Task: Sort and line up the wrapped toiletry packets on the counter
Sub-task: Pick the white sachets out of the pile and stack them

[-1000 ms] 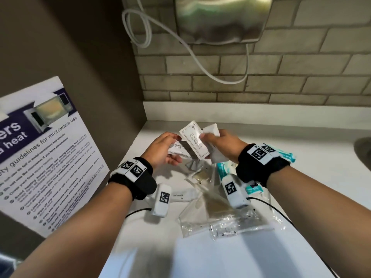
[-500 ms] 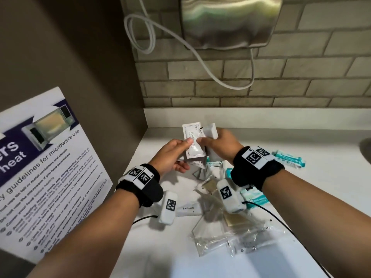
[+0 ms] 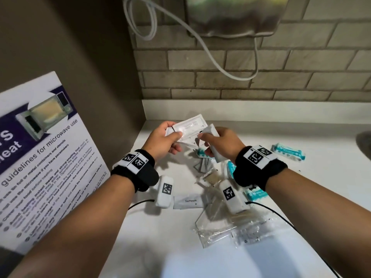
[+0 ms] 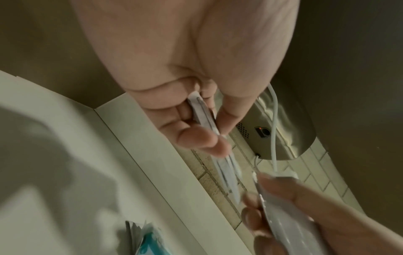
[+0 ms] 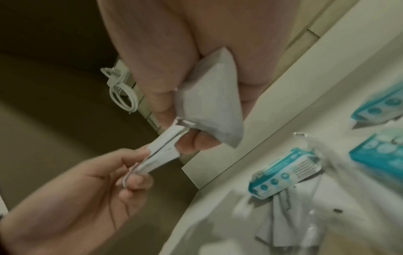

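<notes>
Above the counter (image 3: pixel 301 187), back corner: your left hand (image 3: pixel 162 140) pinches flat white sachets (image 3: pixel 189 127); your right hand (image 3: pixel 222 143) pinches their other end and palms a thicker white packet (image 3: pixel 212 131). Likely light, floppy, slick, so grip by the sealed edges. Teal packets (image 3: pixel 289 151) lie unsorted below.

Both forearms reach forward, left hand (image 3: pixel 163 140) and right hand (image 3: pixel 222 143) raised close together, fingers curled, pinching.

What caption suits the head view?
Both hands, left and right, hold white sachets above scattered packets on the counter.
</notes>
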`<state>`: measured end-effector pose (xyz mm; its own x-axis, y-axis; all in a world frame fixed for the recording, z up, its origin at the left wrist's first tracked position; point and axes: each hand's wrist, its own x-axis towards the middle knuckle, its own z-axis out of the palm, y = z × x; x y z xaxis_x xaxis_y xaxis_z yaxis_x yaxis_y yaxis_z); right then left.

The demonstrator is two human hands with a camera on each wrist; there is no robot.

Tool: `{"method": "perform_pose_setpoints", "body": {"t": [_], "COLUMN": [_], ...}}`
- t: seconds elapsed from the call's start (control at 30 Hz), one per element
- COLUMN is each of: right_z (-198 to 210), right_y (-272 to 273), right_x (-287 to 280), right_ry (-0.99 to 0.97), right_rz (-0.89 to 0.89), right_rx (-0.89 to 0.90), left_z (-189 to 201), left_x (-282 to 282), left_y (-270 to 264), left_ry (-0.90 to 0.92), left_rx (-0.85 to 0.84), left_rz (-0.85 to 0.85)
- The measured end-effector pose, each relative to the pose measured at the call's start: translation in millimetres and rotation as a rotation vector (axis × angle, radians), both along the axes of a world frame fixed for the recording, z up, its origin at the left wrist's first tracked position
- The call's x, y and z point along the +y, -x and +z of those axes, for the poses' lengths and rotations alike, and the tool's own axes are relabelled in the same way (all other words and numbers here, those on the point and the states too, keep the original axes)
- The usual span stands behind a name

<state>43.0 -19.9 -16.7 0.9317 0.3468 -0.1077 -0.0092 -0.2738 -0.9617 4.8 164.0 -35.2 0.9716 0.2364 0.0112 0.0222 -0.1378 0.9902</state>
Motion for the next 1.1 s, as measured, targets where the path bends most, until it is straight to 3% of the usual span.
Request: {"method": "perform_pose_setpoints", "body": {"t": [0.1,0.23,0.37,0.5,0.6,0.67,0.77,0.87,1.0,1.1], "right_z": [-1,6,6,-1,-2,-2,-4,-11,-11,-9], "right_y": [1,5,2,-7,-10,-11,-9,-6,-8,-14], "right_x": [-4,-12,-11,-10,-8,-5,-2,-1,-6,-9], "right_ry": [-0.026,-0.153,-0.193,-0.01,-0.024,0.007,0.219,0.298,0.398,0.358], "right_rz": [-0.026,0.078,0.107,0.108,0.136,0.121,0.219,0.337,0.301,0.34], "right_rx": [0.088,0.261,0.255,0.04,-0.11,-0.331,-0.611,-0.658,-0.723,-0.639], "left_z": [2,-1,-6,-8,-11,-12,-11,-7,-6,-6], "left_x": [2,1,-1,-8,-15,-19,-22,-21,-17,-16], "left_y": [-1,3,6,12,16,18,18,14,14,16], "left_ry": [0.029,0.012,-0.036,-0.049,-0.044,0.006,0.135,0.226,0.273,0.322], "left_rx": [-0.011,0.005,0.044,0.113,0.164,0.173,0.145,0.099,0.076,0.062], "left_rz": [0.037,0.045,-0.004,-0.04,-0.082,-0.093,-0.084,-0.099,-0.14,-0.16]}}
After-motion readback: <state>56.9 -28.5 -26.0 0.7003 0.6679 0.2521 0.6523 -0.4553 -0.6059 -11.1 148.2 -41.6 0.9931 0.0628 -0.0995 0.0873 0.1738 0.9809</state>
